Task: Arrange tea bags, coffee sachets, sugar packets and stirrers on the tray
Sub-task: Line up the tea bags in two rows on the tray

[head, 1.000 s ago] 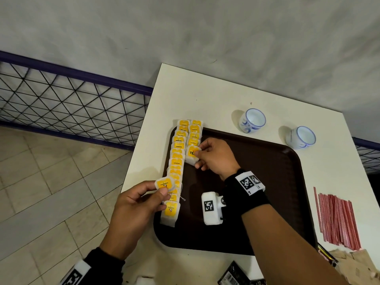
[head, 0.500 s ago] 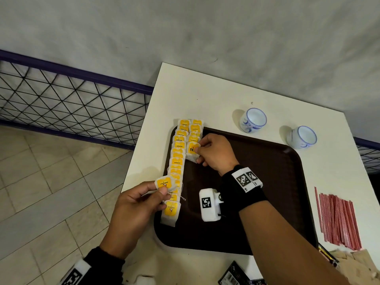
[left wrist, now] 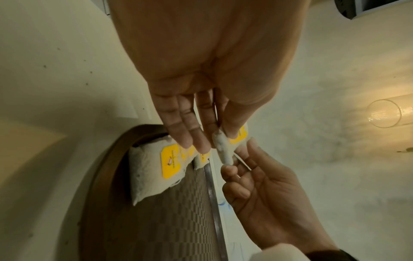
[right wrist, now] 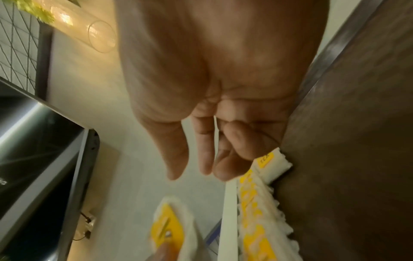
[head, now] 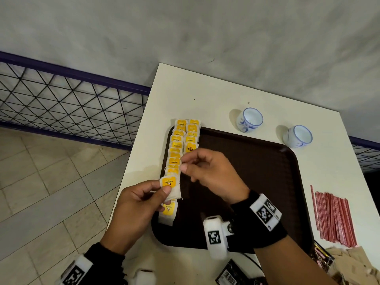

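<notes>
Two columns of yellow-labelled tea bags [head: 176, 145] lie along the left side of the dark brown tray [head: 257, 182]; the right column [head: 191, 138] is shorter. My left hand [head: 164, 189] pinches one tea bag [head: 169, 182] between thumb and fingers, just above the near end of the left column. My right hand [head: 184, 163] hovers beside it, thumb and forefinger slightly apart and holding nothing. In the left wrist view the held tea bag [left wrist: 223, 151] hangs edge-on, with my right hand [left wrist: 241, 159] close under it. The right wrist view shows relaxed fingers [right wrist: 201, 169] above the rows.
Two blue-and-white cups [head: 249, 119] [head: 298, 136] stand on the white table beyond the tray. Red stirrers [head: 333, 217] lie in a bundle at the right. Black sachets [head: 232, 274] and brown packets [head: 349, 264] sit at the near edge. A metal railing [head: 61, 99] and a tiled floor are at the left.
My right hand let go of the tea bag it set in the right column and drew back toward my left hand. The left hand still holds its tea bag.
</notes>
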A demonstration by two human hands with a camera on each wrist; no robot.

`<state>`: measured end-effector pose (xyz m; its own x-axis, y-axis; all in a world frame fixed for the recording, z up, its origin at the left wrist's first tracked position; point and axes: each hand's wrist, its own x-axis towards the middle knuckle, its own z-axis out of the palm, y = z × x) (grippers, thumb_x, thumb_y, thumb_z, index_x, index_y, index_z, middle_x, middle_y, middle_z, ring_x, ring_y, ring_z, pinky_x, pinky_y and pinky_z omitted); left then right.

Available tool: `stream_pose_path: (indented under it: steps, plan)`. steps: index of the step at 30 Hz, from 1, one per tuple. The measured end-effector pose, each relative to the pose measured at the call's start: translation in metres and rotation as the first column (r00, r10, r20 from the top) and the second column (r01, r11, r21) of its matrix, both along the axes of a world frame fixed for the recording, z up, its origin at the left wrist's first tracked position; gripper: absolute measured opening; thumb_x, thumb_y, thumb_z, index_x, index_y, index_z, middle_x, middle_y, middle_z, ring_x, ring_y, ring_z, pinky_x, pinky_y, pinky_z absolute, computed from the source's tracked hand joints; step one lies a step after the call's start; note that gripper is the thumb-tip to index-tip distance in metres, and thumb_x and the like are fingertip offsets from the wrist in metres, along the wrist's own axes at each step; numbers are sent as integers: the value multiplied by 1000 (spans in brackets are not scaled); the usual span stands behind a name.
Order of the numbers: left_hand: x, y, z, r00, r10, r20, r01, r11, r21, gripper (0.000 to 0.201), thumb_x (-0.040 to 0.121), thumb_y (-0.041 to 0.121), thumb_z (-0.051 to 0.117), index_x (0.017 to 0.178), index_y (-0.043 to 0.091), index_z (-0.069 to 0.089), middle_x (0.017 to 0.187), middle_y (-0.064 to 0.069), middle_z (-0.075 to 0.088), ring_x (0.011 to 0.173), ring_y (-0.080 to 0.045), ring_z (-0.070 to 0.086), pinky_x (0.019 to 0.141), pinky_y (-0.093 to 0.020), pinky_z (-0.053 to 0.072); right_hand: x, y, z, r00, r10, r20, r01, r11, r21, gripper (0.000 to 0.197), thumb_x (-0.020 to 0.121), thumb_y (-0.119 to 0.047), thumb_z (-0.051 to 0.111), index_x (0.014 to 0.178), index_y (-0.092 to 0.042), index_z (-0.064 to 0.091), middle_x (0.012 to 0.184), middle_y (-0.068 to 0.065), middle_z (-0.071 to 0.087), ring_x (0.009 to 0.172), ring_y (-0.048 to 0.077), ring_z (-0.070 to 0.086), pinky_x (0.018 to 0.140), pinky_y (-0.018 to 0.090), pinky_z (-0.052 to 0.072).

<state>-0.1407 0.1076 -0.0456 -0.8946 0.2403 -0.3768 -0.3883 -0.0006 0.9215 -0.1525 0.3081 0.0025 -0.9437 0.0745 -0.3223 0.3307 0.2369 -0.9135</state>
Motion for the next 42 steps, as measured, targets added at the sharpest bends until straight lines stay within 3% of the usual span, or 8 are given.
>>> stream_pose_path:
  steps: [3,7,12,19,26,31,35,42]
  plan:
    - [0,5,2,998,-51,-26,51,999,6,14,86,12,71,97,15,80,86,-6,79,71,-21,75,63,-29,62,16,-4,2,996,84,-11,-84,995,-55,17,85,-6,76,102,-3,72,91,15,69,64,15,60,58,18,49]
    - [3,7,5,989,-127,-74,125,992,-34,23,80,27,72,99,19,80,88,-3,79,77,-21,75,68,-31,63,28,-5,1,996,85,-39,-87,994,-67,8,86,-1,74,94,0,71,76,2,69,61,12,61,60,22,51]
    - [6,8,7,979,-159,-132,151,986,-68,17,87,10,74,95,23,81,85,0,79,71,-13,72,69,-26,61,34,-8,3,994,94,-63,-93,996,19,5,88,-3,72,93,-4,71,79,12,71,59,12,63,60,25,52]
    - [5,4,9,970,-164,-178,160,986,-39,22,84,17,74,97,33,79,95,7,79,93,-16,75,77,-26,61,34,-11,0,998,56,-37,-57,998,-24,8,87,1,72,90,1,64,71,18,68,58,15,65,58,23,51]
    - [4,0,10,980,-115,-163,110,993,-42,15,77,30,72,90,37,78,86,-1,78,76,-25,73,66,-27,61,31,-15,-4,997,78,-6,-78,989,-122,10,88,6,68,98,8,65,70,-5,68,55,8,63,49,13,43]
    - [3,-3,3,984,-92,-151,80,993,-89,17,84,19,75,88,35,78,84,3,77,75,-17,73,66,-25,59,23,-6,-4,1000,-22,6,23,990,-138,6,93,1,64,97,5,64,77,18,70,61,22,68,45,26,47]
    - [6,-15,-2,986,-110,-127,87,981,-176,14,84,15,76,92,27,79,86,9,78,82,-14,74,74,-28,60,8,16,-9,988,-139,60,146,982,-122,2,93,3,63,95,2,62,73,18,70,59,22,69,49,25,54]
    - [17,-24,-12,975,-172,-142,112,927,-358,27,77,6,84,88,28,72,79,17,68,81,-1,66,70,-6,51,-20,24,-28,970,-160,183,167,986,-24,6,92,5,63,94,1,60,71,20,67,51,20,68,47,24,55]
